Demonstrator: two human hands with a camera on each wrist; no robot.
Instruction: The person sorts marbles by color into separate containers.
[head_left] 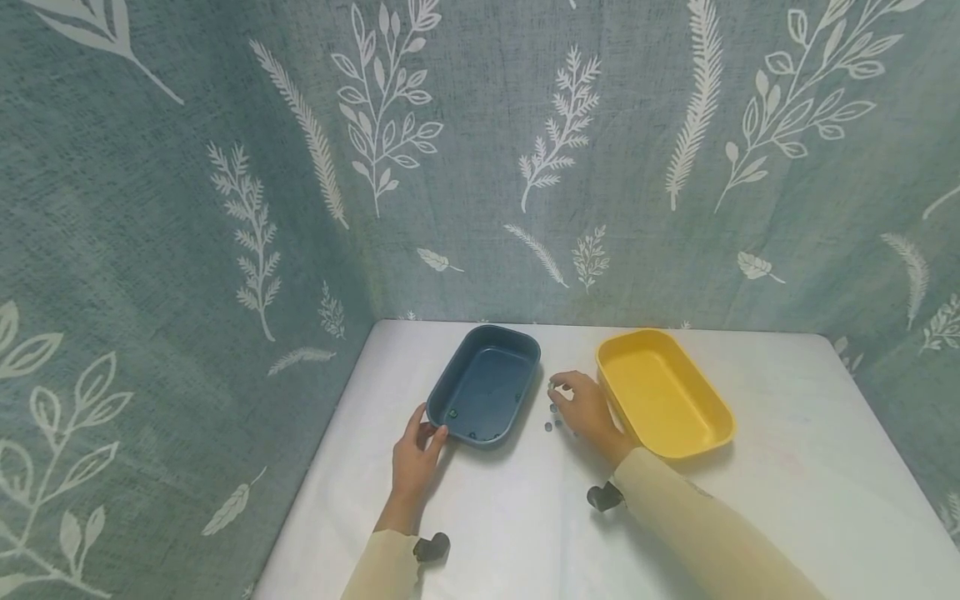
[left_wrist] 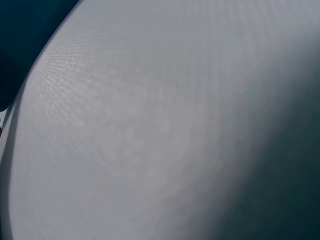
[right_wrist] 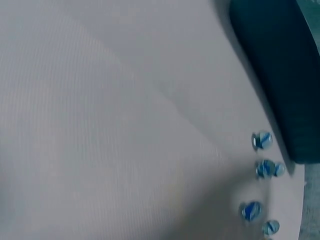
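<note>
My left hand (head_left: 415,463) grips the near left corner of a dark blue plastic tub (head_left: 489,332), its thumb at the near rim. Inside the tub lie a green marble (head_left: 453,413) and several other small marbles along its edges. Between the two tubs, my right hand (head_left: 588,410) pinches a small glass marble (head_left: 551,386) with thumb and fingertips. Below and beside that hand, loose marbles (head_left: 548,427) lie on the white cloth. The right wrist view shows several clear marbles with blue swirls (right_wrist: 251,211) near the blue tub's outer wall (right_wrist: 272,75).
A yellow plastic tub (head_left: 660,396) stands just right of my right hand, beside the forearm. The white-covered table (head_left: 795,433) ends at a patterned green-grey curtain (head_left: 480,167) behind and to the left. Dark wrist cameras (head_left: 432,547) sit on both sleeves.
</note>
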